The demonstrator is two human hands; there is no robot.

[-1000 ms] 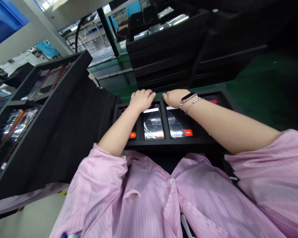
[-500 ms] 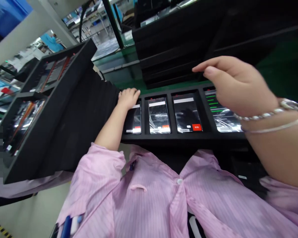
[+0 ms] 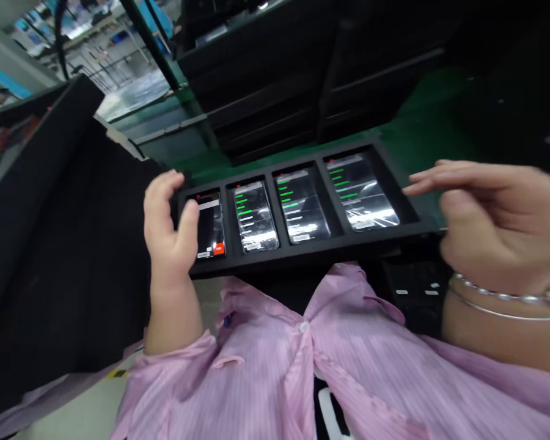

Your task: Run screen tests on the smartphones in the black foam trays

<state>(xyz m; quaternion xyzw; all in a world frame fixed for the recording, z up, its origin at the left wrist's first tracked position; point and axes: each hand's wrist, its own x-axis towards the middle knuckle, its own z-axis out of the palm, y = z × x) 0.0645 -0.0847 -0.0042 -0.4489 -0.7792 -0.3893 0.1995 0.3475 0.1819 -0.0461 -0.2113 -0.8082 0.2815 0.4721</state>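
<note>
Left hand by left end of black tray, grip apart; right hand right of tray, grip apart. Four smartphones in separate compartments.

your shirt is pink, finely striped; right of your left hand, the tray is black, its nearest phone red-patched, the other phones green-lined.
</note>
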